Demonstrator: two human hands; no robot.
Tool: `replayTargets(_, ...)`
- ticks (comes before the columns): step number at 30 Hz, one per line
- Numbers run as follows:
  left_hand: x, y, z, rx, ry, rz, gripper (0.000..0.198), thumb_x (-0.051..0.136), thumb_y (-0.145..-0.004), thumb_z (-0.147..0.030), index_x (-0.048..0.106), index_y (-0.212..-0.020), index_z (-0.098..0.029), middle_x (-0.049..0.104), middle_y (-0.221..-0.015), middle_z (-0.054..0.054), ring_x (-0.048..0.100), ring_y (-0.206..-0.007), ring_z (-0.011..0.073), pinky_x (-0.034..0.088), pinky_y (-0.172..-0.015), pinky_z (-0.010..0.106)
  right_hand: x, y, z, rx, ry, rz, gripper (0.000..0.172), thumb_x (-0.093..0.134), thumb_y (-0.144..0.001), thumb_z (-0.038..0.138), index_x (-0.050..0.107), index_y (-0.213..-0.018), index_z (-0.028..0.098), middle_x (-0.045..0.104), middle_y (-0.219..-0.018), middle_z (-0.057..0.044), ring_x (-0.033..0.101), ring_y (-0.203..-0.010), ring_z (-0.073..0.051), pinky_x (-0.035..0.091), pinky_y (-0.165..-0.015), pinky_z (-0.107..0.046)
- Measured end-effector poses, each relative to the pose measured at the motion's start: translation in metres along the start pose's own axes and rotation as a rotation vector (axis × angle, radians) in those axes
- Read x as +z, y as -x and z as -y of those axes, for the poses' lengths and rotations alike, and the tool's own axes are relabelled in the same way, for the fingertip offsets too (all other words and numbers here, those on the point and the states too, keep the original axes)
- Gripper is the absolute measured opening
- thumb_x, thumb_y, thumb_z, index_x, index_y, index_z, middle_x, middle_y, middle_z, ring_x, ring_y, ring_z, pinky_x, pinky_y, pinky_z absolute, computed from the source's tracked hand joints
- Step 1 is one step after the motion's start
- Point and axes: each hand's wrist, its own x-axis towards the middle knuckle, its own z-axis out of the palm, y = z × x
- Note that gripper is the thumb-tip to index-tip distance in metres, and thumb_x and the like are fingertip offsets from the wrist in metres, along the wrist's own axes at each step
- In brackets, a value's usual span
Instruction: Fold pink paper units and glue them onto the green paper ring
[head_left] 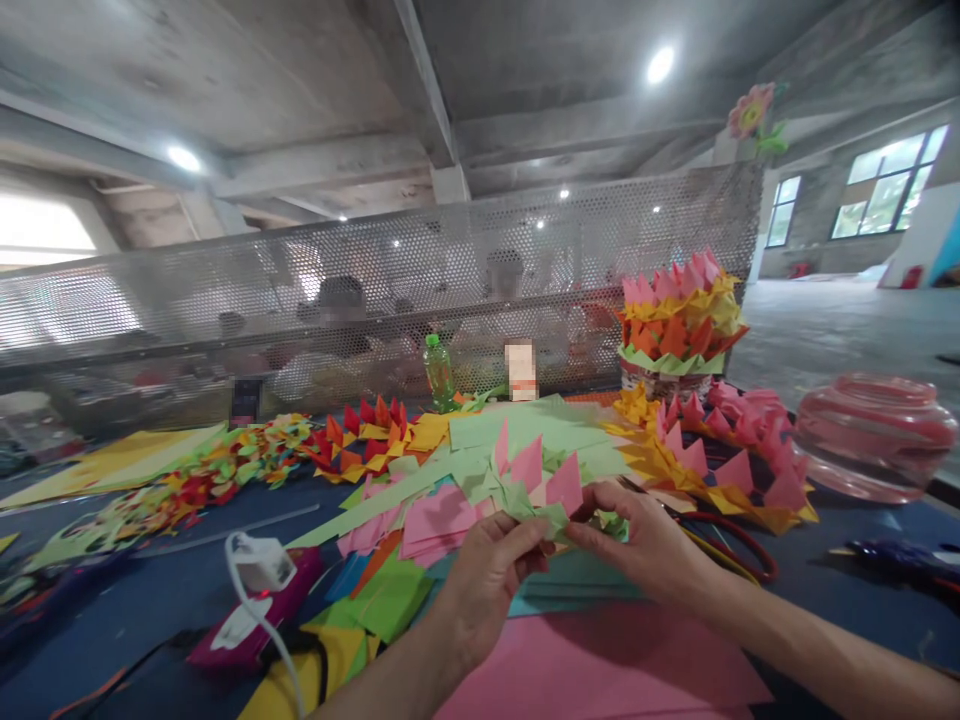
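A chain of folded pink and light green paper points (526, 466) is held between my hands in the middle of the view. My left hand (491, 565) pinches the green lower edge of it from the left. On the right, my right hand (630, 530) has its fingers closed on the same piece, just beside the pink point at its end. Below both hands lie teal sheets (577, 592) and large pink sheets (600, 665). Light green sheets (547, 425) are piled behind the folded piece.
A basket of layered paper points (675, 325) stands back right, near a glass bowl (874, 440). A green bottle (440, 375) stands before the mesh partition (390, 240). A purple power strip (259, 610) lies left. A glue gun (900, 558) lies far right.
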Motion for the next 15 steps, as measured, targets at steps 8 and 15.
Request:
replayTargets(8,0.0007,0.0007,-0.0021,-0.048,0.157,-0.010,0.035,0.088,-0.067,-0.041,0.070,-0.071,-0.011,0.068,-0.069,0.006,0.059,-0.068,0.0130,0.046,-0.067,0.025,0.0009,-0.0031,-0.0024,-0.032,0.043,-0.026,0.029,0.061,-0.094,0.043,0.065,-0.077,0.021,0.065,-0.075,0.000,0.058,-0.075,-0.018,0.040,-0.072,-0.030)
replayTargets(15,-0.0012,-0.0018,-0.0014,-0.043,0.149,0.011,0.033,0.095,-0.055,-0.029,0.075,-0.075,-0.011,0.068,-0.068,0.003,0.056,-0.062,0.0097,0.044,-0.063,0.022,0.0018,0.0015,-0.0041,-0.060,0.090,-0.033,0.028,0.059,-0.095,0.043,0.064,-0.078,0.021,0.064,-0.078,-0.001,0.056,-0.078,-0.019,0.040,-0.073,-0.031)
